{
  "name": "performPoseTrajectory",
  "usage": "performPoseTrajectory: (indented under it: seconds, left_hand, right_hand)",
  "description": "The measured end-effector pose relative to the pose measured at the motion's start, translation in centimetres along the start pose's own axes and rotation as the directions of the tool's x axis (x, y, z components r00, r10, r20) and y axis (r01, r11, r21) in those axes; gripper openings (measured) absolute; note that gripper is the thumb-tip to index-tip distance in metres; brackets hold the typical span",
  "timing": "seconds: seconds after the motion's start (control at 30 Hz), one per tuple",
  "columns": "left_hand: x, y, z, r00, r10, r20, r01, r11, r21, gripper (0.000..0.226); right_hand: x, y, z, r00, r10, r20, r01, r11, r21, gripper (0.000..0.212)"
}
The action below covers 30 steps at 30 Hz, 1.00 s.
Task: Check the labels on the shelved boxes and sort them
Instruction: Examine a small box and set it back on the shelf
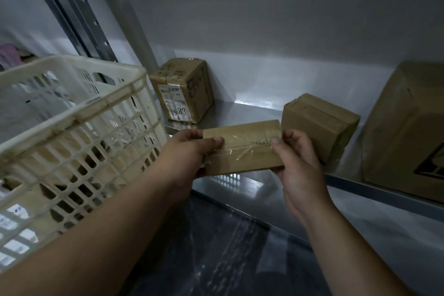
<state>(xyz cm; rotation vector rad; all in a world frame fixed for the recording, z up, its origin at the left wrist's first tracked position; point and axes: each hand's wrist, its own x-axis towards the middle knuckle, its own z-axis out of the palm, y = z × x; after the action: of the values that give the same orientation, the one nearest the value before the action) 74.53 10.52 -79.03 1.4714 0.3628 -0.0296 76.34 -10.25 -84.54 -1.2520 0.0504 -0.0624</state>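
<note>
Now, from the head view, you hold the flat box (242,149) just above the front edge of the shelf (240,185). Your left hand (189,154) and right hand (295,166) each grip a short end, thumbs on top, fingers (292,136) curled round. It is likely light and stiff. The clear tape over the seam looks slick, so keep to bare cardboard. No label shows on this face. The metal shelf is smooth and dimly lit, with a labelled box (182,90) behind, a small box (319,125) just beside and a crate (72,108) at left.

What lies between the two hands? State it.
A flat taped box, gripped at its ends by the left hand and right hand, in the head view.
</note>
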Motion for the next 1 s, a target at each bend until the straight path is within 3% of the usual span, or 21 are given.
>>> performPoseTrajectory:
  seconds: [0.1,0.27,0.47,0.53,0.6,0.7,0.8,0.87,1.0]
  left_hand:
    - [-0.6,-0.5,-0.2,0.999,0.01,-0.051,-0.009,1.0,0.028,0.032]
    - [-0.7,-0.9,-0.3,0.999,0.022,-0.048,-0.019,0.998,0.062,0.03]
    - [-0.8,-1.4,0.0,0.999,-0.014,-0.052,0.016,0.999,0.044,0.028]
    - [-0.7,-1.4,-0.3,1.0,-0.012,-0.017,0.013,0.998,0.058,0.019]
    - [-0.5,-1.4,-1.3,0.998,0.032,0.046,-0.039,0.983,0.178,0.019]
    - [-0.2,-1.3,-2.9,0.962,0.091,0.257,-0.217,0.827,0.519,0.067]
    - [-0.4,-1.1,-3.0,0.893,0.079,0.444,-0.347,0.751,0.563,0.108]
    - [-0.8,-1.0,-2.3,0.868,0.125,0.481,-0.42,0.7,0.577,0.107]
    - [-1.1,-1.3,-1.3,0.857,0.225,0.463,-0.474,0.698,0.538,0.069]
  right_hand:
    - [0.0,-0.3,0.3,1.0,0.021,0.009,-0.021,1.0,0.016,0.008]
    - [-0.1,-0.5,0.2,0.992,0.126,0.031,-0.127,0.99,0.065,0.028]
    - [-0.5,-0.3,0.4,0.989,0.142,0.037,-0.145,0.986,0.085,0.025]
    - [-0.4,-0.3,0.2,0.993,0.101,0.063,-0.104,0.993,0.056,0.024]
    - [-0.3,-0.5,-0.2,0.991,0.023,0.131,-0.024,1.0,0.007,0.036]
    - [-0.4,-1.1,-1.1,0.947,-0.107,0.304,0.156,0.978,-0.14,0.068]
    - [-0.8,-1.5,-1.4,0.884,-0.153,0.442,0.282,0.928,-0.243,0.077]
    - [-1.2,-1.6,-1.2,0.858,-0.166,0.485,0.339,0.893,-0.295,0.078]
    - [-1.7,-1.6,-1.2,0.829,-0.18,0.53,0.408,0.842,-0.353,0.079]
